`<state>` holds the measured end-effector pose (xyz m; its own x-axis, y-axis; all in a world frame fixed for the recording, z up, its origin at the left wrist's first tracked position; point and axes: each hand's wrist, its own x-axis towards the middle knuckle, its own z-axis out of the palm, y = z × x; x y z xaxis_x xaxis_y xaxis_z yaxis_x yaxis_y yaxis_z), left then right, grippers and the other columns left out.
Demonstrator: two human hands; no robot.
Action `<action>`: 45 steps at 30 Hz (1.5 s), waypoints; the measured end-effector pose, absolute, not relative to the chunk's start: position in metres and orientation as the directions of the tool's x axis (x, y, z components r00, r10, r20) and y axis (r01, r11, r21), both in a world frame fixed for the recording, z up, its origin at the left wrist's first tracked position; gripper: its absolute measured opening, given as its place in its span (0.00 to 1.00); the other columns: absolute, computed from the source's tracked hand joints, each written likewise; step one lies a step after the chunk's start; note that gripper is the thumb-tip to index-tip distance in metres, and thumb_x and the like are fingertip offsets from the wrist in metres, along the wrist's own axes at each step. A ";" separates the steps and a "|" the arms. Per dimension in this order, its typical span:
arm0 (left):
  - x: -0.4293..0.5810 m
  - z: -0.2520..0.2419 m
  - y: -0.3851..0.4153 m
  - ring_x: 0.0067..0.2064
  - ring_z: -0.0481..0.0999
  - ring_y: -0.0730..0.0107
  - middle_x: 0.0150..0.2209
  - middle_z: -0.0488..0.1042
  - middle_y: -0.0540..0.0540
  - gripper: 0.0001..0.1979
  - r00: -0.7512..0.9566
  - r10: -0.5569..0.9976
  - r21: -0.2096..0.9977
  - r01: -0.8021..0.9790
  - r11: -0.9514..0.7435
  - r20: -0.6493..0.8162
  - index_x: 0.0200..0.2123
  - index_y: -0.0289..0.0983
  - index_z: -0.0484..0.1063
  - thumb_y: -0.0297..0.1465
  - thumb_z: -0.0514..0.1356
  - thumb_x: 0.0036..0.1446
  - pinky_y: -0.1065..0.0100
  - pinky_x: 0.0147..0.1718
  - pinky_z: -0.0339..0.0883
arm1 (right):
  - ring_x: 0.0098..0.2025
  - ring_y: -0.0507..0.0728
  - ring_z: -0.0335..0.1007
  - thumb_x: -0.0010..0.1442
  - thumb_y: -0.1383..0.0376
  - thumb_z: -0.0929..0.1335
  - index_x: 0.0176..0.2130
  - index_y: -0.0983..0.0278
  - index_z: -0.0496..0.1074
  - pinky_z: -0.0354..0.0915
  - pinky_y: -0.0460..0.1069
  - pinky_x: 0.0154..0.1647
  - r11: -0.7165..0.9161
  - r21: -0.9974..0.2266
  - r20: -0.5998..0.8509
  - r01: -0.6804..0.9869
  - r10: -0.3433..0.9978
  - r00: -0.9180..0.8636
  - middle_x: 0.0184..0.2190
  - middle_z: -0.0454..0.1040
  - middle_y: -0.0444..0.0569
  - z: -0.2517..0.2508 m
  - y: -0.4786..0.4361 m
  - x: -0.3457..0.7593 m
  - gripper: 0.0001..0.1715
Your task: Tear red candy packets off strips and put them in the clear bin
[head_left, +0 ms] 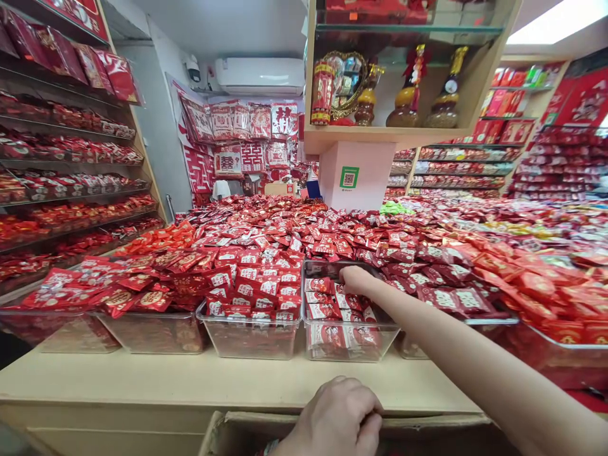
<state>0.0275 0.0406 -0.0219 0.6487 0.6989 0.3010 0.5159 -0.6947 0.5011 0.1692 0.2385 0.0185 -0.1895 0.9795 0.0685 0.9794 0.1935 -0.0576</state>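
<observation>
Both hands are bare. Nearest, the left hand (337,411) hangs at six o'clock over a cardboard box (256,418), fingers loosely curled; whether it holds anything, I cannot tell. Beyond the box lies a cream surface (142,380) carrying a row of bins. Straight ahead at twelve o'clock is a clear bin (351,325), and inside it lie the packets (320,296): small, glossy red sachets with white panels and dark print, layered in two columns towards the front. Through the front wall the lower ones look paler. The right hand (357,280) dips in behind them, fingers bent downward; the fingertips are hidden, so its grip cannot be told.

From that bin, another clear bin (249,339) of red-and-white sachets sits just beside it at nine o'clock, with maroon packets (446,297) near, at two o'clock. Farther off, at twelve, a white pillar (332,171) bears a green-framed code; farthest, at eleven, hangs an air conditioner (261,76).
</observation>
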 end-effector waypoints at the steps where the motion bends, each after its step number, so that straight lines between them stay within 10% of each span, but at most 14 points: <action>1: 0.028 -0.022 0.041 0.33 0.72 0.66 0.29 0.75 0.45 0.10 0.651 0.698 0.499 0.518 -0.695 0.297 0.31 0.37 0.72 0.23 0.55 0.45 0.71 0.33 0.64 | 0.39 0.60 0.68 0.41 0.68 0.69 0.33 0.66 0.72 0.60 0.47 0.37 0.202 -0.048 0.067 0.978 0.978 -0.198 0.35 0.73 0.55 0.017 0.238 0.171 0.13; 34: 0.028 -0.016 0.036 0.33 0.70 0.70 0.30 0.73 0.49 0.07 0.661 0.706 0.502 0.534 -0.680 0.255 0.32 0.38 0.69 0.25 0.52 0.50 0.72 0.34 0.63 | 0.43 0.64 0.65 0.51 0.70 0.61 0.40 0.72 0.69 0.61 0.51 0.36 0.063 -0.039 0.171 0.997 0.984 -0.055 0.40 0.68 0.64 0.006 0.227 0.172 0.17; 45: 0.029 -0.018 0.035 0.33 0.71 0.71 0.29 0.74 0.48 0.07 0.650 0.701 0.494 0.525 -0.693 0.292 0.31 0.38 0.70 0.25 0.53 0.49 0.72 0.35 0.63 | 0.28 0.53 0.67 0.52 0.54 0.62 0.29 0.66 0.69 0.56 0.44 0.25 0.253 -0.364 0.222 0.896 0.958 -0.180 0.26 0.73 0.49 0.006 0.235 0.150 0.17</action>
<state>0.0286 0.0348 -0.0178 0.6500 0.7014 0.2923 0.5251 -0.6927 0.4944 0.1499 0.2355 0.0062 -0.1802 0.9583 0.2218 0.8964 0.2528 -0.3641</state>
